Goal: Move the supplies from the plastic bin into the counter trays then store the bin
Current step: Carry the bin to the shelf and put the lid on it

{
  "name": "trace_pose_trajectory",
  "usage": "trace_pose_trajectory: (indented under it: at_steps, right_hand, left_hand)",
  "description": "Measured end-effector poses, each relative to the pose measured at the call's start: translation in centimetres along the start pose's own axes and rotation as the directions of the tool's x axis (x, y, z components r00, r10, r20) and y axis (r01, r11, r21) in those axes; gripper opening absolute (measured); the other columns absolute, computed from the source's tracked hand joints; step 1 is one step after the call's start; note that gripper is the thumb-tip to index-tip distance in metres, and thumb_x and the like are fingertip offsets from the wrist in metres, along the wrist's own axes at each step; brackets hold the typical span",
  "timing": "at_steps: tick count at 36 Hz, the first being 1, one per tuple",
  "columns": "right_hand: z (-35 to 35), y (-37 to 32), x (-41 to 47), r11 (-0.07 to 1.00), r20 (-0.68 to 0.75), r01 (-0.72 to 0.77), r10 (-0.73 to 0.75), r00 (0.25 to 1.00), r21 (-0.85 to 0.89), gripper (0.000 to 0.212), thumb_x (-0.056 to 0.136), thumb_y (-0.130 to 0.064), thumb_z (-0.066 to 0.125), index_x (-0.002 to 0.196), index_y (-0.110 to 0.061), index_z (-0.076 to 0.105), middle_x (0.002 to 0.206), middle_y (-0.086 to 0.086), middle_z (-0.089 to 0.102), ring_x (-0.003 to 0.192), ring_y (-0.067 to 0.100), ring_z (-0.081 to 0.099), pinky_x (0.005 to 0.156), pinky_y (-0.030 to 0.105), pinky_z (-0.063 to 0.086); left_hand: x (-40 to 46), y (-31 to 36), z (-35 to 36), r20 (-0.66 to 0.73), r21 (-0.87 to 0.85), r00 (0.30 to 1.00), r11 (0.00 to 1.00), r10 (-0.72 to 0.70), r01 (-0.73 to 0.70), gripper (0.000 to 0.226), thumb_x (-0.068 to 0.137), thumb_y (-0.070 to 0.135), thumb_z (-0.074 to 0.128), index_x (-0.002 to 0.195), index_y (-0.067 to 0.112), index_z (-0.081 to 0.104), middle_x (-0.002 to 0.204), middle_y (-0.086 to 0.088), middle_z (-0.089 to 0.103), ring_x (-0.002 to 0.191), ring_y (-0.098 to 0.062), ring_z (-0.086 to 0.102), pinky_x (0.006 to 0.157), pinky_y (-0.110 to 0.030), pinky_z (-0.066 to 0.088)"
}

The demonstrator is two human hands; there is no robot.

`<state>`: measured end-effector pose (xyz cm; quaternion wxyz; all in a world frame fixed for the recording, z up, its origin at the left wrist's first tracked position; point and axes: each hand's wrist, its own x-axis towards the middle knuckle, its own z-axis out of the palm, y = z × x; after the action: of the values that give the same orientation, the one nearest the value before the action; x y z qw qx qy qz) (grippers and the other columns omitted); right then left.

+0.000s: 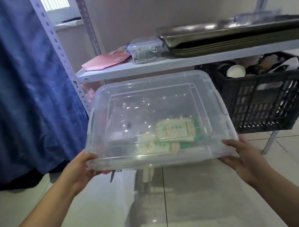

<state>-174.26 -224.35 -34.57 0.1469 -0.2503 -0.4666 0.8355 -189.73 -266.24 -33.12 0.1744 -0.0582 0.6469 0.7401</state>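
A clear plastic bin (153, 87) with its lid on hangs above the tiled floor in front of a metal shelf. My left hand (83, 167) grips its near left corner and my right hand (239, 157) grips its near right corner. Through the lid I see green-and-white paper packets (173, 131) at the near right and small dark and white items (121, 134) at the near left. Stacked steel trays (228, 34) rest on the shelf at the upper right.
The white shelf board (141, 67) carries a small lidded clear box (145, 50) and pink paper (106, 62). A black slatted crate (263, 99) full of items sits under the shelf at the right. A blue curtain (16, 88) hangs at the left.
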Motion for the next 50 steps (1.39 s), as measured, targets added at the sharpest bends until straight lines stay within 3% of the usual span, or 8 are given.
trace_pose_trajectory:
  at_steps: [12, 19, 23, 26, 32, 36, 41, 50]
  right_hand:
    - [0.6, -0.8, 4.2, 0.986, 0.098, 0.119, -0.108, 0.989, -0.115, 0.065, 0.068, -0.012, 0.08, 0.125, -0.033, 0.059, 0.112, 0.003, 0.073, 0.094, 0.032, 0.071, 0.073, 0.042, 0.06]
    - [2.1, -0.5, 5.0, 0.895, 0.108, 0.318, -0.299, 0.948, -0.313, 0.069, 0.064, -0.025, 0.083, 0.126, -0.044, 0.059, 0.143, 0.005, 0.052, 0.111, 0.023, 0.065, 0.091, 0.046, 0.056]
    - [2.5, -1.1, 5.6, 0.682, 0.143, 0.426, -0.432, 0.89, -0.594, 0.061, 0.061, -0.053, 0.079, 0.119, -0.052, 0.06, 0.126, -0.003, 0.058, 0.09, 0.013, 0.069, 0.088, 0.048, 0.057]
    - [2.8, -1.5, 6.8, 0.458, 0.137, 0.382, -0.482, 0.866, -0.803, 0.07, 0.059, -0.071, 0.067, 0.126, -0.054, 0.052, 0.151, 0.0, 0.03, 0.134, 0.027, 0.04, 0.109, 0.051, 0.039]
    - [7.8, -2.1, 10.6, 0.096, 0.184, 0.381, -0.751, 0.634, -0.919, 0.028, 0.088, -0.033, 0.067, 0.114, -0.022, 0.072, 0.127, 0.013, 0.051, 0.121, 0.035, 0.038, 0.098, 0.04, 0.034]
    - [10.0, -1.2, 12.9, -0.065, 0.292, 0.362, -0.728, 0.62, -0.93, 0.034, 0.095, -0.017, 0.057, 0.128, -0.012, 0.064, 0.131, 0.015, 0.057, 0.127, 0.037, 0.041, 0.104, 0.05, 0.039]
    - [9.3, -0.8, 14.8, -0.21, 0.464, 0.439, -0.633, 0.62, -0.874, 0.052, 0.094, -0.008, 0.054, 0.145, -0.008, 0.043, 0.152, 0.013, 0.04, 0.148, 0.034, 0.017, 0.12, 0.049, 0.021]
    - [11.8, -3.2, 18.4, -0.328, 0.418, 0.275, -0.542, 0.729, -0.904, 0.074, 0.089, -0.024, 0.045, 0.155, -0.023, 0.011, 0.164, -0.002, 0.009, 0.15, 0.024, -0.013, 0.116, 0.061, 0.001]
  left_hand:
    - [4.7, 1.1, 0.6, -0.001, 0.077, 1.0, 0.997, -0.02, 0.02, 0.045, 0.075, 0.027, 0.073, 0.118, 0.019, 0.063, 0.118, -0.018, 0.065, 0.088, -0.037, 0.07, 0.086, -0.056, 0.055]
    - [5.8, 0.4, 0.8, 0.129, 0.069, 0.981, 0.986, 0.142, -0.152, 0.105, 0.056, 0.014, 0.097, 0.127, 0.069, 0.043, 0.127, 0.016, 0.061, 0.1, -0.032, 0.074, 0.075, -0.051, 0.06]
    - [6.1, 0.5, 1.4, 0.085, 0.211, 0.964, 0.941, 0.252, -0.265, 0.104, 0.065, 0.016, 0.093, 0.132, 0.07, 0.035, 0.111, 0.032, 0.065, 0.104, -0.025, 0.066, 0.059, -0.044, 0.06]
    - [6.6, 1.1, 2.1, -0.012, 0.254, 0.926, 0.897, 0.377, -0.361, 0.092, 0.059, 0.037, 0.091, 0.124, 0.074, 0.037, 0.101, 0.043, 0.063, 0.096, -0.01, 0.066, 0.05, -0.024, 0.056]
    - [10.5, 3.2, 5.1, -0.102, 0.68, 0.666, 0.541, 0.739, -0.496, 0.052, 0.077, 0.033, 0.083, 0.121, 0.041, 0.057, 0.144, 0.0, 0.044, 0.129, -0.019, 0.046, 0.103, -0.034, 0.042]
    - [13.0, 3.9, 8.0, -0.007, 0.813, 0.546, 0.322, 0.838, -0.484, 0.025, 0.091, 0.018, 0.069, 0.116, 0.017, 0.07, 0.13, -0.01, 0.059, 0.119, -0.017, 0.043, 0.094, -0.006, 0.031]
    - [14.7, 2.7, 8.7, 0.083, 0.849, 0.553, 0.232, 0.829, -0.475, 0.04, 0.1, 0.015, 0.054, 0.139, 0.014, 0.056, 0.144, -0.012, 0.05, 0.14, -0.028, 0.039, 0.116, -0.043, 0.035]
    - [17.1, 4.6, 8.5, 0.113, 0.841, 0.556, 0.219, 0.824, -0.495, 0.038, 0.1, 0.006, 0.052, 0.138, 0.01, 0.058, 0.143, -0.018, 0.051, 0.14, -0.036, 0.037, 0.115, -0.046, 0.033]
